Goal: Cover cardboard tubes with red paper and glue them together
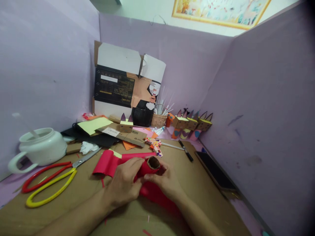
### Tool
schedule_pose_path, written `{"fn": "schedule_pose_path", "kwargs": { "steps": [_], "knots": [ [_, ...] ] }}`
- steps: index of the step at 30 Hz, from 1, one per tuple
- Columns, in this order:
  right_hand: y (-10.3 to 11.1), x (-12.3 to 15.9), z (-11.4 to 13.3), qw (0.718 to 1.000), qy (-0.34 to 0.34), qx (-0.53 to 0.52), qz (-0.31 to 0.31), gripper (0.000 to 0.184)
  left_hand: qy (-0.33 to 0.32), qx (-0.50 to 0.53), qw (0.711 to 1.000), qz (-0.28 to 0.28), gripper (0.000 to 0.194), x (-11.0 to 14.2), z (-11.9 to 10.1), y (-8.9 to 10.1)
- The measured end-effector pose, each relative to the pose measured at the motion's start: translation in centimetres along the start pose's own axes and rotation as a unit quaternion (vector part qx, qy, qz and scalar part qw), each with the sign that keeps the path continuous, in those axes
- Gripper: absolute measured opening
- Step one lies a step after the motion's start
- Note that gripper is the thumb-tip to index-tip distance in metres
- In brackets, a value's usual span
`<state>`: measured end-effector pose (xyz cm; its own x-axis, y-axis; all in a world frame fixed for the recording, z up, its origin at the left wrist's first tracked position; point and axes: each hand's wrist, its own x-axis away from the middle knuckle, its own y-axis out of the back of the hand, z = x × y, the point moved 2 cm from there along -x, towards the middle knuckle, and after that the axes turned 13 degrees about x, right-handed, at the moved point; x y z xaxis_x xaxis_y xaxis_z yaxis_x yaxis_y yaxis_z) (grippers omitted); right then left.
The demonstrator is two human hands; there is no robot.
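A brown cardboard tube (154, 162) lies on the cardboard work surface (197, 183), partly wrapped in red paper (108, 163). My left hand (124, 183) presses its fingers closed onto the red paper against the tube's left side. My right hand (164, 182) grips the tube's open end from the right, thumb on the paper. The loose part of the red sheet spreads out to the left and under both hands.
Large scissors (52, 180) with red and yellow handles lie at left, beside a white pot (39, 149). A phone (215, 170) and a black pen (186, 150) lie at right. Finished paper-eared tube figures (193, 126), a basket of pens (158, 119) and a box (123, 85) stand at the back.
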<state>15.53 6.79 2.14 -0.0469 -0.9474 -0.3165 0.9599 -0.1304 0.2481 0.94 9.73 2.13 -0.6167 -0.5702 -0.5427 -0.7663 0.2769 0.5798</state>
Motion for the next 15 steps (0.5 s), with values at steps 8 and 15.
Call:
{"fn": "schedule_pose_path", "kwargs": {
  "steps": [8, 15],
  "knots": [
    [-0.21, 0.28, -0.91, 0.999, 0.026, 0.023, -0.016, 0.023, -0.028, -0.056, 0.997, -0.040, 0.049, 0.49, -0.13, -0.91],
    [-0.19, 0.21, -1.02, 0.999, 0.003, -0.045, 0.029, 0.023, -0.026, -0.036, 0.998, -0.041, 0.059, 0.67, -0.47, -0.91]
  ]
}}
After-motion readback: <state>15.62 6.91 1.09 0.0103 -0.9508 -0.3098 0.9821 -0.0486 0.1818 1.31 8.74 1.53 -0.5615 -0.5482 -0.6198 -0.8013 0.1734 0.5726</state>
